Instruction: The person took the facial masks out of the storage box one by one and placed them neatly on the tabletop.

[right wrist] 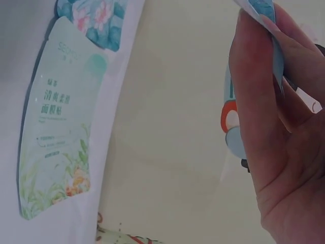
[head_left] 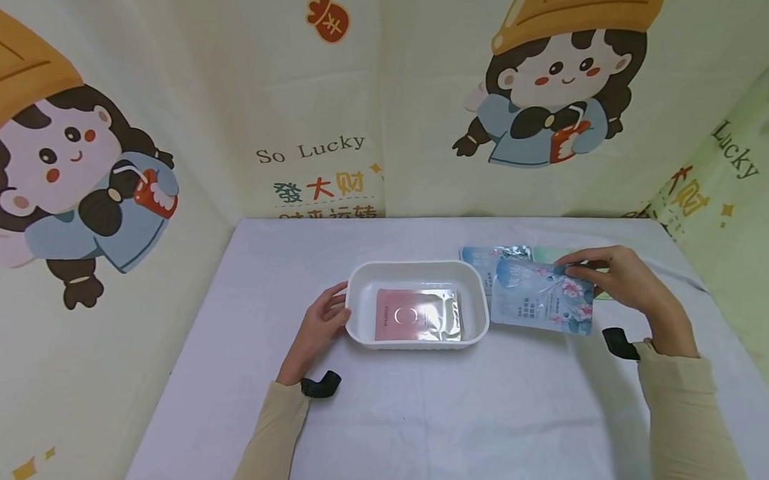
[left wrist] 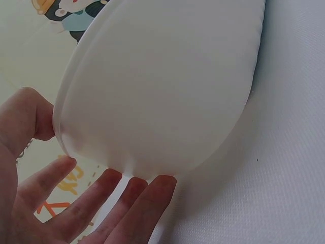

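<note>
A white rectangular tray (head_left: 412,346) stands on the table, holding a pink and silver face mask packet (head_left: 393,326) that lies flat inside. My left hand (head_left: 319,324) touches the tray's left end; in the left wrist view its fingertips (left wrist: 165,183) rest against the outer wall, with the thumb at the rim. Just right of the tray, my right hand (head_left: 630,283) pinches the upper right corner of a blue flowered face mask packet (head_left: 537,297) between thumb and fingers. Behind it lie another blue packet (head_left: 477,257) and a pale green face mask packet (right wrist: 66,122), both partly covered in the head view.
A white cloth covers the table (head_left: 376,426). Cream curtains (head_left: 426,177) with cartoon figures hang along its back and sides. Black straps (head_left: 321,385) are at both wrists, below beige sleeves (head_left: 686,411).
</note>
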Tool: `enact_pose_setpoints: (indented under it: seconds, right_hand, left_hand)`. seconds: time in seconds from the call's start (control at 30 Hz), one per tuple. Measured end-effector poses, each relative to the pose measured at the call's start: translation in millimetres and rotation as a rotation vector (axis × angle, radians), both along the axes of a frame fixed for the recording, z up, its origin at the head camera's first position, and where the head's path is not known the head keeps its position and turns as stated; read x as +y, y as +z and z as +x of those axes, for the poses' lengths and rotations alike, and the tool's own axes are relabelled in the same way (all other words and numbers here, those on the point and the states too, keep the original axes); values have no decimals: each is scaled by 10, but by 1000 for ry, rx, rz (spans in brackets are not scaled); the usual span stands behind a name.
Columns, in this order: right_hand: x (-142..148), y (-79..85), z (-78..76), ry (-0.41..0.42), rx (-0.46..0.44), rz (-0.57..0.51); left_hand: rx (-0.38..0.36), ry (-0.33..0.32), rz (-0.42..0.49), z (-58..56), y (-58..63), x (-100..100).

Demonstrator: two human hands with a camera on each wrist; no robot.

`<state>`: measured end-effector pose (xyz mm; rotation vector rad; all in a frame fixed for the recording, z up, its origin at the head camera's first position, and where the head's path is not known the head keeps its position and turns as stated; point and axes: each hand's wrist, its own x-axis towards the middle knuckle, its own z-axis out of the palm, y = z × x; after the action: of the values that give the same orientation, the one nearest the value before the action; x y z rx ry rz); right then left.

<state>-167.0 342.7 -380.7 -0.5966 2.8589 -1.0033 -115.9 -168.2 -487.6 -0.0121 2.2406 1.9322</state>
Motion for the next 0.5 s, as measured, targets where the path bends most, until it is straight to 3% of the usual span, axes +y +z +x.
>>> enact_pose_setpoints:
  seconds: [0.43, 0.5]
  right_hand:
    - [-59, -153, -3, 24, -52, -40]
    - [-68, -185, -7, 30, -59, -42]
  left_hand:
    - [3, -26, -3, -13, -14, -25]
    - [-3, -31, -15, 2, 42, -12]
